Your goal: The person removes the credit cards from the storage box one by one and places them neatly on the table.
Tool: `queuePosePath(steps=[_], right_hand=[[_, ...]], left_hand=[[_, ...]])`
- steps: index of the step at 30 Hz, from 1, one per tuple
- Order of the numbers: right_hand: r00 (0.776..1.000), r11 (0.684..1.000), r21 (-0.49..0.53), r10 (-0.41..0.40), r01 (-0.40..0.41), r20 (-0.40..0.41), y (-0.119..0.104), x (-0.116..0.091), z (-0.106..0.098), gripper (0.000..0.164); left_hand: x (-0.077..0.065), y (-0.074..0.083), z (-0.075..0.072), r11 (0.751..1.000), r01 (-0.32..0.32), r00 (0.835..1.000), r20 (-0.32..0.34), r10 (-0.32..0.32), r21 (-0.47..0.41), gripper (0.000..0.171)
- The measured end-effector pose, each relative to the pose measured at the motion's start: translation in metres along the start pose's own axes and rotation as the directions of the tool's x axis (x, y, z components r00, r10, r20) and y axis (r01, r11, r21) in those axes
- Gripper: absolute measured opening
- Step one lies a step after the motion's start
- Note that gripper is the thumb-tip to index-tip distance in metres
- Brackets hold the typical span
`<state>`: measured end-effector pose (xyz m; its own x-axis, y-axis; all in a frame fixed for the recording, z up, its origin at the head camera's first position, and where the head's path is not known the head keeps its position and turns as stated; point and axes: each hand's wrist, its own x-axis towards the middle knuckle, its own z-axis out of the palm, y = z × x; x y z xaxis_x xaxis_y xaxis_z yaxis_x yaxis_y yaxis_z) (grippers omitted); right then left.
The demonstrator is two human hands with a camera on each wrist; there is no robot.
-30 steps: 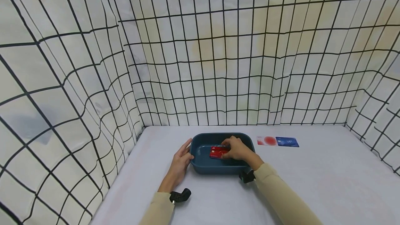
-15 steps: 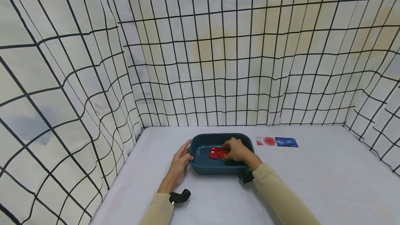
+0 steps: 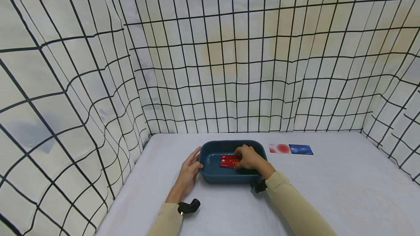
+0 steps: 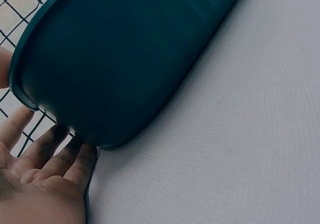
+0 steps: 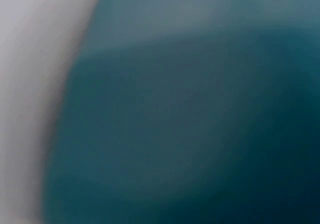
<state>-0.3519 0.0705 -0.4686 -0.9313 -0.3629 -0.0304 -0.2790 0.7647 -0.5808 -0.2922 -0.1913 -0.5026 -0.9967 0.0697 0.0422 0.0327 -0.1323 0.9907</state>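
Note:
A dark teal rectangular bin (image 3: 216, 180) stands on the white-covered table in the head view. My left hand (image 3: 189, 172) holds its left end, thumb at the rim and fingers along the outside wall; the left wrist view shows this hand (image 4: 47, 171) against the bin (image 4: 110, 68) from below. Inside the bin lies a red card (image 3: 226, 161) with "VIP" lettering and a chip. My right hand (image 3: 251, 157) reaches in over the right side and grips the card's right end, hiding that part. The right wrist view is blurred and shows only the bin's wall (image 5: 150, 119).
To the right of the bin, a white-and-red card (image 3: 280, 148) and a blue card (image 3: 300, 149) lie edge to edge on the table (image 3: 328, 192). Netting (image 3: 210, 83) over white sheeting rises behind the table and along its sides.
My right fingers have shifted slightly on the red card, so more of its lettering shows now. The left hand and bin hold almost the same place.

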Motion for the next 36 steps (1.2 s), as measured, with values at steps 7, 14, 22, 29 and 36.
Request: queuePosePath(steps=[7, 14, 22, 29, 36], right_hand=[[1.000, 1.000, 0.018, -0.016, 0.016, -0.013, 0.0009, 0.0005, -0.0009, 0.044], [0.997, 0.998, 0.030, -0.057, 0.058, -0.051, 0.0005, 0.0014, -0.0013, 0.045], [0.992, 0.994, 0.064, -0.087, 0.093, -0.087, -0.0003, 0.0030, -0.0017, 0.047], [0.987, 0.986, 0.105, -0.114, 0.126, -0.114, -0.0013, 0.0025, -0.0034, 0.047], [0.986, 0.985, 0.122, -0.110, 0.125, -0.126, -0.0014, 0.0016, -0.0032, 0.048]], left_hand=[[-0.0002, 0.0001, 0.0002, 1.000, -0.001, 1.000, 0.002, 0.001, 0.005, 0.073], [-0.0002, -0.0007, -0.0004, 1.000, -0.001, 1.000, 0.000, 0.001, -0.002, 0.073], [0.0008, -0.0015, 0.0000, 1.000, -0.003, 1.000, 0.002, 0.003, -0.012, 0.072], [0.0001, 0.0001, 0.0000, 1.000, -0.006, 1.000, 0.001, 0.006, 0.006, 0.070], [0.0009, -0.0013, -0.0004, 1.000, -0.003, 1.000, -0.001, 0.003, 0.001, 0.072]])
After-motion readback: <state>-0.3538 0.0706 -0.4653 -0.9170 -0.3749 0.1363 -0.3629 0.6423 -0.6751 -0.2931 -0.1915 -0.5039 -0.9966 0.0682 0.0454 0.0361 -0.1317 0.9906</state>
